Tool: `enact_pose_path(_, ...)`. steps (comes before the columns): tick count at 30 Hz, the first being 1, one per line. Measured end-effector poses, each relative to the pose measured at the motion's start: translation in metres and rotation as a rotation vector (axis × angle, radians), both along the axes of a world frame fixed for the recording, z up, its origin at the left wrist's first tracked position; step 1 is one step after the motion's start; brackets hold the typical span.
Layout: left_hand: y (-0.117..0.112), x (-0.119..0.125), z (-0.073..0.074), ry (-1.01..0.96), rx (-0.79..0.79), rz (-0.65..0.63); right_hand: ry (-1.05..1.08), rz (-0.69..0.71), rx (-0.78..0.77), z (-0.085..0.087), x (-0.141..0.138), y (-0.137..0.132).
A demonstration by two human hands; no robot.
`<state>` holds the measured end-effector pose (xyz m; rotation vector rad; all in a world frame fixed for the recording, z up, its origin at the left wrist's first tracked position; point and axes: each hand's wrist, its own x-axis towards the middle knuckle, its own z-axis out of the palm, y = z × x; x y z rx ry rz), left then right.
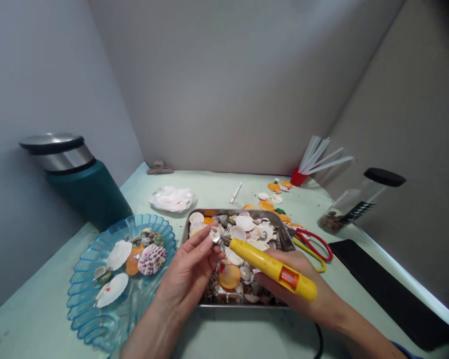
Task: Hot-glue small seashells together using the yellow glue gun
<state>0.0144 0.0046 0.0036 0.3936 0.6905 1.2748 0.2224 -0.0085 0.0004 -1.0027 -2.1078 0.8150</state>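
My left hand (189, 276) pinches a small pale shell (214, 234) between thumb and fingertips, just above the metal tray (284, 234). My right hand (299, 286) is wrapped round a yellow glue gun (273, 268) with an orange trigger; its metal nozzle points left and touches the small shell. The tray below holds several white, orange and brown shells. A blue glass plate (86, 289) at the left carries a few larger shells, among them a spotted pink one (151, 259).
A teal flask with a steel lid (78, 182) stands far left. White tissue (172, 198) lies behind the tray. Red and yellow scissors (314, 244), a black phone (389, 291), a clear jar (359, 202) and a red cup of glue sticks (299, 177) sit at the right.
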Motion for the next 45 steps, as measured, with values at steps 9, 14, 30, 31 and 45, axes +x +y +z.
enact_pose_path(9, -0.0036, -0.0008, 0.0017, 0.001, 0.015, -0.034, -0.017, -0.035, -0.015, -0.0004, -0.0006, -0.0006)
enact_pose_path(14, -0.0042, -0.0005, 0.0007, 0.013, 0.023, -0.049, 0.011, -0.002, 0.004, 0.0004, -0.0005, -0.0006)
enact_pose_path(30, -0.0032, 0.0, 0.0007, 0.016, 0.032, -0.098, 0.024, 0.036, 0.029, -0.0036, 0.0014, -0.001)
enact_pose_path(31, -0.0032, 0.0, 0.0005, 0.015, 0.032, -0.096, 0.023, 0.036, 0.028, -0.0034, 0.0012, -0.0009)
enact_pose_path(45, -0.0044, -0.0013, -0.0038, 0.014, 0.059, -0.076, 0.043, 0.077, 0.08, 0.0018, -0.0006, 0.0007)
